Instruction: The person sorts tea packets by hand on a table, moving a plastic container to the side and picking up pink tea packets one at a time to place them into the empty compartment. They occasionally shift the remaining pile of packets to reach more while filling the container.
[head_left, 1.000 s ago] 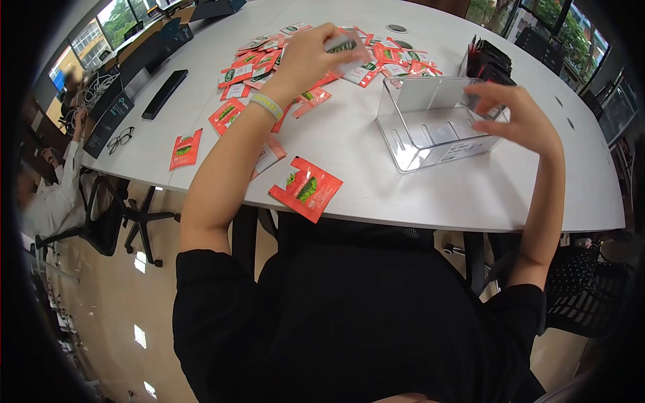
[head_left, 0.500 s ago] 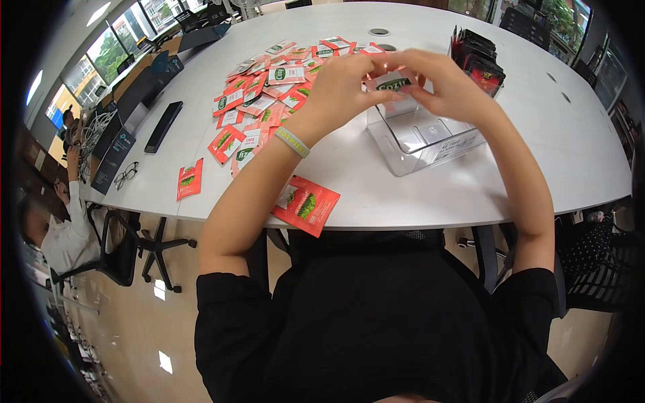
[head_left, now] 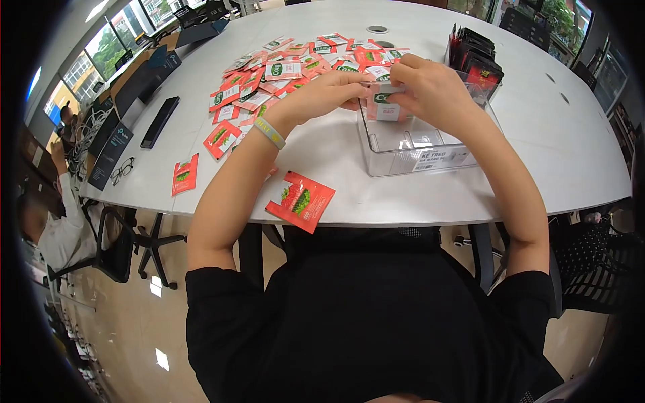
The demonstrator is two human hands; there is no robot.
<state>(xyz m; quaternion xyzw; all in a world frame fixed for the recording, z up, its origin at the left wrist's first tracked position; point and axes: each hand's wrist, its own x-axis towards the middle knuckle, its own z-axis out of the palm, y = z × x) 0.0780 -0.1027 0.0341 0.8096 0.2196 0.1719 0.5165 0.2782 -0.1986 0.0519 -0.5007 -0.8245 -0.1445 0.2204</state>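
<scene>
A red-and-white tea sachet stands upright inside the left end of a clear plastic box. My right hand reaches over the box, its closed fingers pinching the sachet's upper right part. At the box's left rim, my left hand has its fingers closed on the edge; its fingertips are partly hidden. Beyond my left hand spreads a loose pile of similar tea sachets. One torn sachet lies at the table's front edge, and another sachet lies farther left.
Black-and-red packets stand in a row behind the box. To the left on the white table are a black phone-like slab, eyeglasses and dark cardboard boxes. Another person sits at far left.
Both hands were together holding the sachet above the box. Now my right hand has lowered it inside, and my left hand has moved left to the rim. The box sits straighter.
</scene>
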